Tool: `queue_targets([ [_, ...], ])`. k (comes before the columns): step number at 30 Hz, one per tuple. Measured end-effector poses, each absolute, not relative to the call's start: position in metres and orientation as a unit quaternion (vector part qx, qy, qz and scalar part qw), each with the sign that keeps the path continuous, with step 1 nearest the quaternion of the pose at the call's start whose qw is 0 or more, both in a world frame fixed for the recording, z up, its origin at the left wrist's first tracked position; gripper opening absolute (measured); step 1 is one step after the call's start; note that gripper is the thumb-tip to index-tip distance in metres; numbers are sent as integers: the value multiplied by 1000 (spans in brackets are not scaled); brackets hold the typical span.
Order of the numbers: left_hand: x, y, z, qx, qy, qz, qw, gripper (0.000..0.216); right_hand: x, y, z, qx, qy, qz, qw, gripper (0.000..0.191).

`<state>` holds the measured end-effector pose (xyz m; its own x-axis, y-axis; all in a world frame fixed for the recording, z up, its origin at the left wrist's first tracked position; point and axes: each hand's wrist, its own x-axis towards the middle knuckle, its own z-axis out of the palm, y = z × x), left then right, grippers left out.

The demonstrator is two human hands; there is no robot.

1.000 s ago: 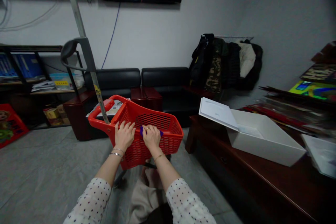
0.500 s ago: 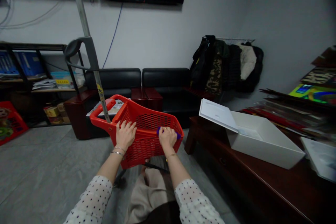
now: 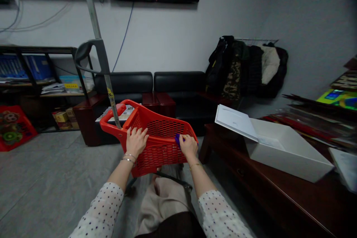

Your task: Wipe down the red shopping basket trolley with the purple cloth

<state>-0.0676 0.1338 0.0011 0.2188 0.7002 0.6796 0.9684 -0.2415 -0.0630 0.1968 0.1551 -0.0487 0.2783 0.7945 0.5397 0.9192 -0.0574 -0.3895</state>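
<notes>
A small red plastic shopping cart (image 3: pixel 158 156) with mesh sides stands right in front of me. My left hand (image 3: pixel 136 141) holds its near rim, fingers a little apart and bent over the edge. Bunched in my right hand (image 3: pixel 189 146) is a purple cloth (image 3: pixel 177 140), pressed against the same rim closer to the right end. That hand is closed, and most of the cloth is hidden under it. At the cart's left end a metal pole (image 3: pixel 111 98) with a grey plastic loop (image 3: pixel 103 57) rises above the red handle (image 3: pixel 113 113).
To the right, an open white box (image 3: pixel 292 160) sits on a dark wooden table (image 3: pixel 267 182). Behind the cart are black sofas (image 3: pixel 178 81) and hanging coats (image 3: pixel 245 67). A shelf (image 3: pixel 41 49) and a red panel (image 3: pixel 21 134) are at left.
My right hand has slid a little to the right along the rim with the purple cloth. My left hand keeps its place on the cart. The whole view has shifted slightly.
</notes>
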Motion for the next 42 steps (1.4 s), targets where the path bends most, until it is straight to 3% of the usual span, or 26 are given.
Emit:
queue_targets([
  [4, -65, 135, 1, -735, -568, -273, 249, 43, 166, 156, -47, -753, -541, -117, 357, 36],
  [10, -68, 137, 2, -735, -568, -272, 251, 43, 102, 151, -37, -636, -664, -105, 380, 38],
  [14, -70, 137, 1, -740, -564, -265, 254, 44, 137, 151, -38, -618, -692, -90, 360, 33],
  [21, -66, 136, 1, -737, -569, -262, 254, 44, 212, 158, -49, -740, -576, -82, 336, 37],
  [30, -68, 141, -3, -735, -565, -274, 256, 43, 108, 154, -38, -637, -666, -109, 374, 38],
  [35, -70, 140, -2, -738, -563, -275, 251, 43, 159, 154, -42, -613, -706, -83, 345, 35],
  [42, -64, 139, -1, -734, -567, -280, 247, 43, 225, 155, -49, -751, -560, -56, 346, 35],
])
